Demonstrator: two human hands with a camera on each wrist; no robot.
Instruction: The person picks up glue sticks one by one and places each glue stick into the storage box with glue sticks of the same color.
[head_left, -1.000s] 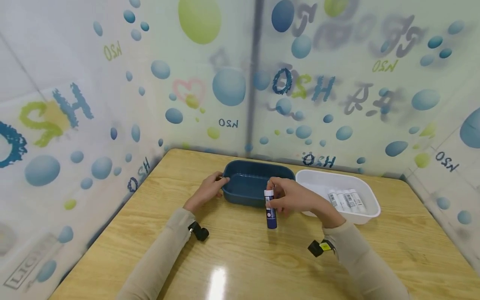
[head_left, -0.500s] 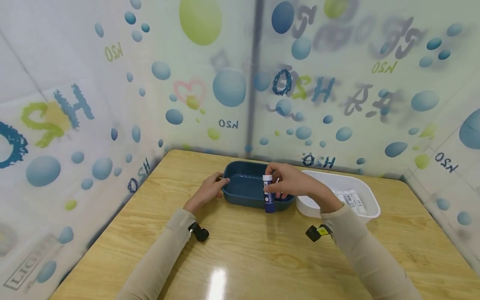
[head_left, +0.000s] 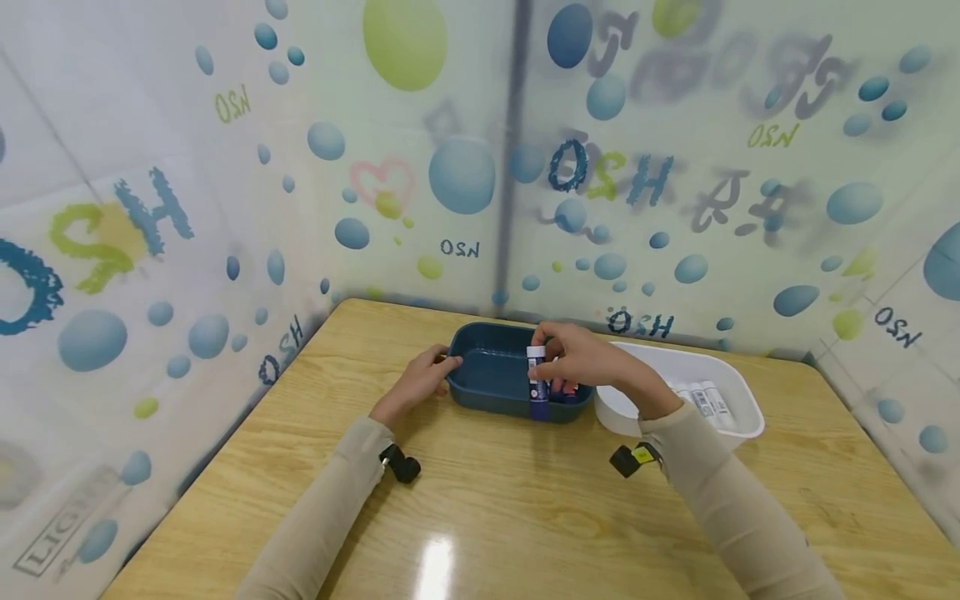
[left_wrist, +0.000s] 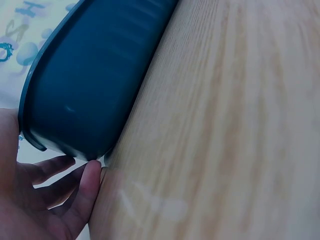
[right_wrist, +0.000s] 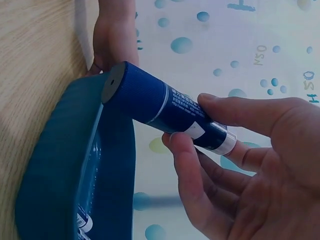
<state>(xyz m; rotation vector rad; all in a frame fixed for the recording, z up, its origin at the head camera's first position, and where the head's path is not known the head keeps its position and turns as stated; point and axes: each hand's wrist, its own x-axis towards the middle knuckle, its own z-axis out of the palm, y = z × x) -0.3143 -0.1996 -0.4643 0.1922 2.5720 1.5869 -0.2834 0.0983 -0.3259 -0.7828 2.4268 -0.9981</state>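
Observation:
My right hand (head_left: 581,362) pinches a blue glue stick (head_left: 537,385) with a white end, held nearly upright. In the head view the stick overlaps the front wall of a dark blue plastic bin (head_left: 487,402); from the right wrist its flat grey base (right_wrist: 113,82) appears just over the bin's rim. Thumb inside the rim and fingers outside, my left hand (head_left: 416,382) holds the bin's left end. Inside the bin, at its right end, lie more blue glue sticks (right_wrist: 84,220), partly hidden by my right hand in the head view.
Right of the dark blue bin stands a white bin (head_left: 738,408) with several white sticks (head_left: 708,402) lying in it, partly covered by my right forearm. Both are on a wooden table (head_left: 480,500). A patterned curtain (head_left: 420,300) hangs behind the table's back edge.
My right hand has carried the glue stick up and away from me, from in front of the dark blue bin to its front rim. The left hand has stayed on the bin.

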